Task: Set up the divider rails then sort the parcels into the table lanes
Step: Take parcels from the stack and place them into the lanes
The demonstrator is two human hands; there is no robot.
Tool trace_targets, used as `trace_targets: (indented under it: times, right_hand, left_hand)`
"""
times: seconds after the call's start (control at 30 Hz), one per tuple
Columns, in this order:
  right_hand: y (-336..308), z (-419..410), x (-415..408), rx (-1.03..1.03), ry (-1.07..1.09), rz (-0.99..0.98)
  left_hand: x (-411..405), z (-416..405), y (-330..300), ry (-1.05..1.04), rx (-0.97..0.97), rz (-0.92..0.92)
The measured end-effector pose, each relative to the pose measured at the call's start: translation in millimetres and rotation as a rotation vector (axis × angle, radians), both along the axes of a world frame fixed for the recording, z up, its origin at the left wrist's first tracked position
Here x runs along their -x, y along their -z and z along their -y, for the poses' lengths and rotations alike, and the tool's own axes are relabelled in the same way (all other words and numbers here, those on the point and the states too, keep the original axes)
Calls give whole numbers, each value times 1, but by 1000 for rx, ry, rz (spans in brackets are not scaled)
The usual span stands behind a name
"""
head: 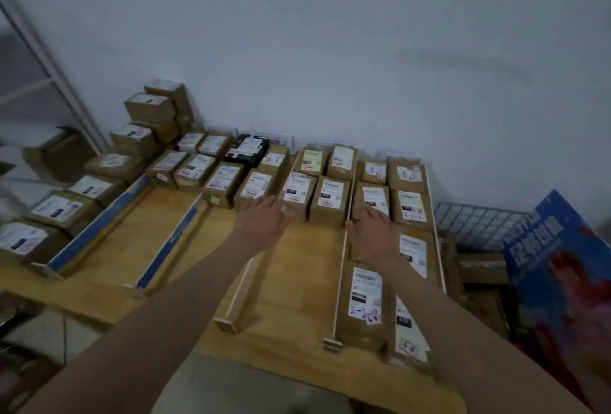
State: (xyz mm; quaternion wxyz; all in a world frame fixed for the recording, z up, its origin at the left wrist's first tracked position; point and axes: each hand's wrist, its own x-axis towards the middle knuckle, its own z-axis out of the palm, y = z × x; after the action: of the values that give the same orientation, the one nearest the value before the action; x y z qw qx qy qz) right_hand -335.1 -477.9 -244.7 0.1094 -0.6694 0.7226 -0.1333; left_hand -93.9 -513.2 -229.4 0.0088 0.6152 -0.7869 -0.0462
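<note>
So both arms are stretched out over the wooden bench (291,284) toward the back rows of parcels. The left hand (264,215) hovers with fingers relaxed and spread, its grip holding nothing, fingertips right at the front edge of a brown parcel (295,194) in the middle lane. The right hand (372,228) lies flat on a labelled parcel (372,200) in the right-hand lane, fingers straight, its thumb side just beside the white divider rail (342,268); that grip isn't clamped on anything either.

Four more rails are on the bench: two blue-faced ones on the left (96,225) (168,241), a plain wooden one (246,284) running under the left forearm, and a thin one along the far right edge (435,228). The right lane is packed nearly front to back, with a long parcel (363,301) at the near end pressed against the white rail. The middle lanes only have boxes at the wall end, including a black parcel (248,149) among the brown ones.

Off the left side, more boxes sit stacked in a pile (152,113) by a white metal shelf frame (56,76). To the right there's a blue printed carton (562,268) and a wire grid panel (476,225) leaning behind it, crowding that corner.
</note>
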Motion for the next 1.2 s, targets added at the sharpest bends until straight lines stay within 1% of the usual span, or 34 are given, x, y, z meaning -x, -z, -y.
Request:
trace_targets:
  times: [0.27,0.43,0.63,0.9,1.1,1.2]
  right_hand:
    - [-20,31,-158,34,-225,-2]
    - [-24,44,-264,22,-270,15]
    - [-22,56,-369,2,-278,8]
    - [-14,82,-465,-16,-297,-17]
    - [4,132,-532,-14,-317,-22]
    - [17,165,-568,-8,-325,-1]
  left_hand:
    - [-162,-16,-11,-231,-22,27]
    - [-263,-22,-13,-323,-20,34]
    - [-368,-18,-13,-332,-5,49]
    - [-451,5,-5,-345,-28,27]
    - [-508,54,11,-336,-64,29]
    - [-544,82,20,-329,-64,-9]
